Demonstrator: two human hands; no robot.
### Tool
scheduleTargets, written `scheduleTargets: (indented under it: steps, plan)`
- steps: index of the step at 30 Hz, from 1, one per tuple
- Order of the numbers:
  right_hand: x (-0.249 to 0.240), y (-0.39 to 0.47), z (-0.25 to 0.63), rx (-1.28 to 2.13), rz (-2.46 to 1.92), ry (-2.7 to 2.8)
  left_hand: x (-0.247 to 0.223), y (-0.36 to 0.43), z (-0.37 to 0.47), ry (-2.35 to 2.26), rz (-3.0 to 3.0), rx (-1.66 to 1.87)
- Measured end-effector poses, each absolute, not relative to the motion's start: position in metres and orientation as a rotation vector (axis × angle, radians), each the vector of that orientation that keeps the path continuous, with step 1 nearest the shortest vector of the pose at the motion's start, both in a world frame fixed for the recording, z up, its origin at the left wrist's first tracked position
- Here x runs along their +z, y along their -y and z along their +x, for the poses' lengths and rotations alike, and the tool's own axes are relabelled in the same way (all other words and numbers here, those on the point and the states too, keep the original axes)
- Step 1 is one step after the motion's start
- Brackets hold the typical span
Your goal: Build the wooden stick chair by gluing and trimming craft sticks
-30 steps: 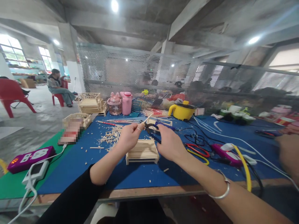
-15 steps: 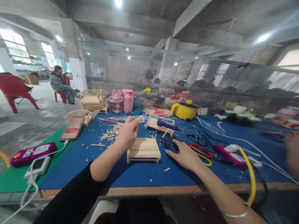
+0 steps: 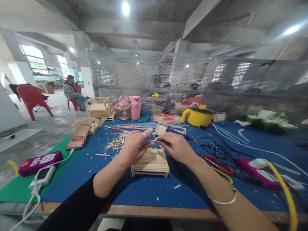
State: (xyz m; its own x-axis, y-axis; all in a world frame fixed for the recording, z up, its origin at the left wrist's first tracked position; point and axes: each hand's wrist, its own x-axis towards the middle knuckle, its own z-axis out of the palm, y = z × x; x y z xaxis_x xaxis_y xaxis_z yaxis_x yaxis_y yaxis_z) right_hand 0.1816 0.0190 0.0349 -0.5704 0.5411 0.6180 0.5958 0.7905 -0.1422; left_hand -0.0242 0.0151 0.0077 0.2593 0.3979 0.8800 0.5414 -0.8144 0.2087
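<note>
My left hand (image 3: 133, 146) and my right hand (image 3: 179, 148) meet fingertip to fingertip above a small frame of pale wooden sticks (image 3: 150, 162). Both hands are closed in a pinch. Something thin and pale seems to lie between the fingertips, too small to name. A light covering shows on a left fingertip. The stick frame stands on the blue mat, its far part partly covered by the hands. Just behind my right hand, a blue glue gun (image 3: 179, 133) rests on a second stick frame (image 3: 160, 128). Stick offcuts (image 3: 115, 142) lie scattered beyond my left hand.
Finished-looking stick frames (image 3: 99, 109) are stacked at the back left, beside a pink bottle (image 3: 135, 108). A yellow pot (image 3: 198, 116) stands behind. Red-handled pliers or scissors (image 3: 218, 163), cables and a purple power strip (image 3: 257, 173) lie right. A phone (image 3: 78, 136) lies left.
My right hand has left the dark tool on the mat and come up and left to meet my left hand. My left hand has turned its fingers towards it. The view has shifted slightly.
</note>
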Motion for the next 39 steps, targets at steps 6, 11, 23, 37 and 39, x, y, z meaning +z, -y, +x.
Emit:
scheduleTargets:
  steps: [6, 11, 23, 37, 39]
  plan:
    - [0.019, -0.033, 0.205, 0.079, -0.995, 2.102, 0.014, -0.041, -0.065, 1.487, -2.158, -2.292]
    - [0.013, -0.030, 0.200, 0.105, -1.037, 2.086, -0.005, -0.043, -0.077, 1.872, -2.477, -2.115]
    - [0.010, -0.030, 0.191, -0.054, -0.956, 2.165, -0.005, -0.029, -0.071, 2.088, -2.680, -1.802]
    - [0.005, -0.033, 0.190, -0.064, -0.984, 2.201, -0.012, -0.027, -0.066, 1.949, -2.684, -1.667]
    - [0.004, -0.033, 0.190, -0.076, -0.981, 2.203, -0.012, -0.026, -0.064, 1.964, -2.663, -1.645]
